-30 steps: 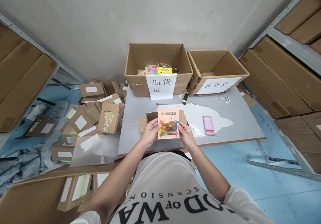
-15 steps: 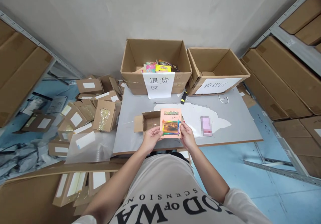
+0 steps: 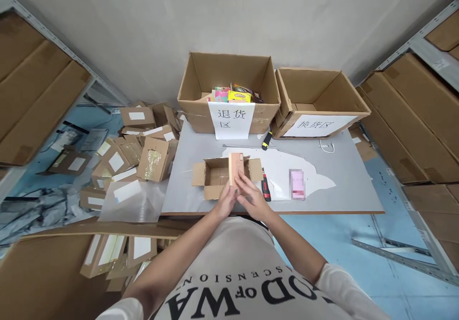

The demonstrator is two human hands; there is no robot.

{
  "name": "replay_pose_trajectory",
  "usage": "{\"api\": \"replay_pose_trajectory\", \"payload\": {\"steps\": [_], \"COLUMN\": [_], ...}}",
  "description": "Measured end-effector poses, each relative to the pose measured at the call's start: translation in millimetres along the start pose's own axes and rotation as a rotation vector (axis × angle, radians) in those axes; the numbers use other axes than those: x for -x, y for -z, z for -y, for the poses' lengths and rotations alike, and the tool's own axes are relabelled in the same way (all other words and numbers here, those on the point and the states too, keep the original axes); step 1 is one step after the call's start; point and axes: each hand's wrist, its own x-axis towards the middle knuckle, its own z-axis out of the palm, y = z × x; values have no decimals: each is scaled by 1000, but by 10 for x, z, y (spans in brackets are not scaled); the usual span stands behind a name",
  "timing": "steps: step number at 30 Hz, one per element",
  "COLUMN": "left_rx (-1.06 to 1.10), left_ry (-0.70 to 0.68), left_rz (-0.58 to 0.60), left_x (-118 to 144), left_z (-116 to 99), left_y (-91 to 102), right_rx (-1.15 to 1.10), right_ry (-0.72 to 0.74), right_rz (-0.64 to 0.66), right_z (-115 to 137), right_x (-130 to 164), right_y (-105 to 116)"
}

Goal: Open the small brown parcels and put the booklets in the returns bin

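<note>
A thick pink book [image 3: 235, 166] is turned so that a narrow side faces me, above the small open cardboard box [image 3: 216, 193]. My left hand [image 3: 227, 201] is closed on its lower end. My right hand [image 3: 253, 197] lies against its lower right part, fingers fairly straight and touching it; the thumb is near my left hand. Beneath the book, the small box stands with its flaps spread, and its visible inside shows bare cardboard. Just right of my right hand lies a red and black utility knife [image 3: 266, 186].
Behind stand a large carton [image 3: 195, 114] of colourful books or packs and a second carton [image 3: 322, 106], both with paper signs. A yellow and black cutter [image 3: 267, 141] and a blurred pink item [image 3: 297, 184] lie on the table [image 3: 344, 196]. Small parcels [image 3: 153, 160] pile up leftward.
The book has turned from cover-on to side-on. My right hand has shifted left, close to my left hand. The view has swung slightly left, and the red knife now shows.
</note>
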Motion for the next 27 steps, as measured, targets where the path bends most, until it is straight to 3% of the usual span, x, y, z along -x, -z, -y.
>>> {"api": "replay_pose_trajectory", "payload": {"steps": [2, 4, 6, 7, 10, 12, 20, 24, 27], "left_rx": [99, 152, 178, 182, 155, 116, -47, -232, -410], "left_ry": [34, 62, 89, 100, 117, 110, 49, -63, -96], "left_rz": [-89, -130, -111, -94, -51, -41, -100, -187, -107], "left_x": [-1, -17, -37, -45, -63, -73, -89, -84, -59], "left_z": [-13, -55, -104, -124, -157, -161, -129, -78, -59], "left_y": [16, 68, 132, 162, 230, 256, 373, 422, 376], "right_rx": [102, 106, -12, -112, -415, -510, -608, -614, -597], "right_ry": [29, 5, -88, -159, -366, -423, -398, -362, -325], "right_rz": [-27, -183, -347, -363, -219, -174, -213, -255, -278], "right_z": [-20, -76, -148, -181, -243, -256, -259, -235, -185], "right_x": [-8, -23, -46, -58, -78, -74, -13, 12, 18], "right_y": [-49, -53, -23, -4, 38, 44, 58, 95, 83]}}
